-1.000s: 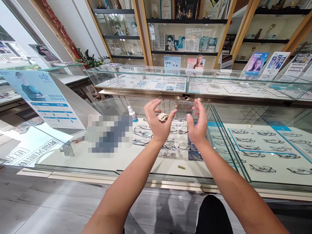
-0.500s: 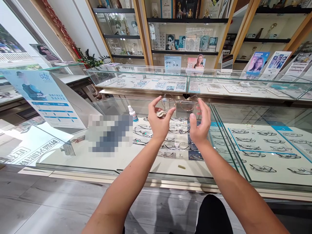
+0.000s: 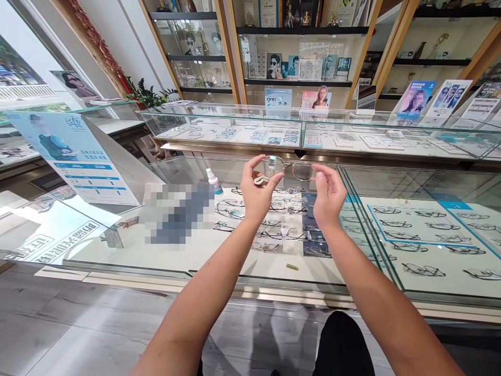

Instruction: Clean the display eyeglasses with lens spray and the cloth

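A pair of thin-rimmed eyeglasses (image 3: 303,171) is held up above the glass counter, lenses side by side. My left hand (image 3: 256,190) is closed around the left end of the frame, thumb and fingers at the rim. A small folded pale cloth (image 3: 261,181) is tucked in the same hand. At the other end, my right hand (image 3: 330,196) pinches the frame's right side between thumb and fingertips. The temples are mostly hidden behind the lenses and fingers.
Rows of glasses (image 3: 295,233) lie inside the display counter below. A white spray bottle (image 3: 213,181) stands left of my hands, beside a blurred dark patch (image 3: 183,214). A leaning poster (image 3: 74,156) is at the left. Another glass showcase (image 3: 235,117) runs behind.
My right hand's fingers have closed in on the frame's right end, where they were more spread before. The glasses have tilted slightly, and both hands have shifted a little right.
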Available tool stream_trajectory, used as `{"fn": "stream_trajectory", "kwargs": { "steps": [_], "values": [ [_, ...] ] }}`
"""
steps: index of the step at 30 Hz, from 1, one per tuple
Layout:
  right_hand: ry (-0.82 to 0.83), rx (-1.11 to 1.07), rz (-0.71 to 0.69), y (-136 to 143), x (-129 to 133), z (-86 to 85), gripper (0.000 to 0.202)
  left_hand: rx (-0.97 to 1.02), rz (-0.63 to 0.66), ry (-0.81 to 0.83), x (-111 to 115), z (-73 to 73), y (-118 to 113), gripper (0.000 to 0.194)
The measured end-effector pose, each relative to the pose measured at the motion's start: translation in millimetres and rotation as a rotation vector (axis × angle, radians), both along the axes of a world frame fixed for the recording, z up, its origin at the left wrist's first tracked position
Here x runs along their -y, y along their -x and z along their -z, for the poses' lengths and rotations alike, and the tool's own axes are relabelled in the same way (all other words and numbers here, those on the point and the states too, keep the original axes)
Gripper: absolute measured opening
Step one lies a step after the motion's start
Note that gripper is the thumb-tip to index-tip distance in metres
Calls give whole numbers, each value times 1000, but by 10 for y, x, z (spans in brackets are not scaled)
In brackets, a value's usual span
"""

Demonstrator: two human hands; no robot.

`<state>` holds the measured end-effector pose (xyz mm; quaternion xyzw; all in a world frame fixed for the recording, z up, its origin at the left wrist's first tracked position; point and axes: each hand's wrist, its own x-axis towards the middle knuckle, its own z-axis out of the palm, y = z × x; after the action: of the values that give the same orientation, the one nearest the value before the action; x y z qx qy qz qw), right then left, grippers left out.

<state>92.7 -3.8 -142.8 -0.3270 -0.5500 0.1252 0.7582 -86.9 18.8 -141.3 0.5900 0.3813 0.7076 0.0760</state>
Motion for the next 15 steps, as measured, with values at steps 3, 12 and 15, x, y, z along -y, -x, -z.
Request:
{"fn": "stream_trajectory", "kwargs": {
  "steps": [3,12,15],
  "values": [
    [30,-75,-73,8,1,-40,26,-9,5,29,-17,15,9,66],
    [201,-222,-218,-34,-64,-70,25,-27,7,74,-22,26,10,69],
    [235,-199,-219,-59,-95,-48,27,-25,6,68,-28,32,4,69]
  ]
}}
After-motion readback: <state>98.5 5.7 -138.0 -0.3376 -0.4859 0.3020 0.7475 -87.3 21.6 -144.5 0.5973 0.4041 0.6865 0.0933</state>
